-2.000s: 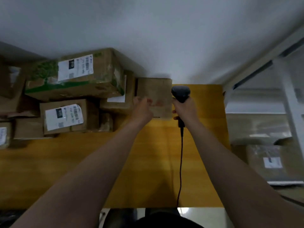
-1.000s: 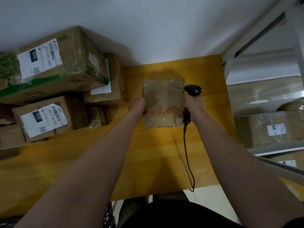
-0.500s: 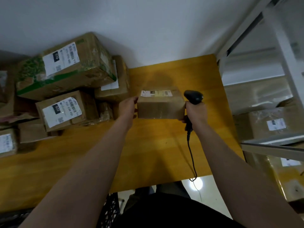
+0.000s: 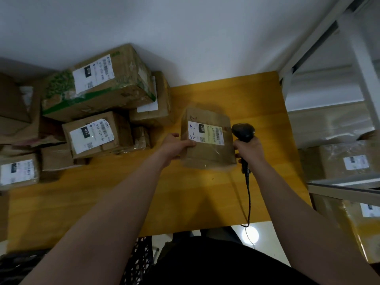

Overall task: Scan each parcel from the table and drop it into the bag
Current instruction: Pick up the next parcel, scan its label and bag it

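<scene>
A small cardboard parcel [image 4: 209, 153] is held above the yellow wooden table [image 4: 185, 194], its white shipping label facing up with blue handwriting along one edge. My left hand [image 4: 174, 146] grips the parcel's left side, thumb on top near the label. My right hand [image 4: 249, 150] grips the handle of a black corded barcode scanner [image 4: 243, 132], and its fingers also touch the parcel's right side. The scanner head sits just right of the label. No bag is identifiable in view.
Several labelled cardboard parcels [image 4: 96, 93] are stacked on the table's left half against the white wall. A white metal shelf [image 4: 349, 157] with wrapped boxes stands to the right. The scanner cable [image 4: 248, 198] hangs over the table's front edge. A black mesh chair [image 4: 141, 262] sits below.
The parcel was pulled away from the stack toward me and turned over, so its label now faces up. Both hands stayed on its sides, the right still gripping the scanner.
</scene>
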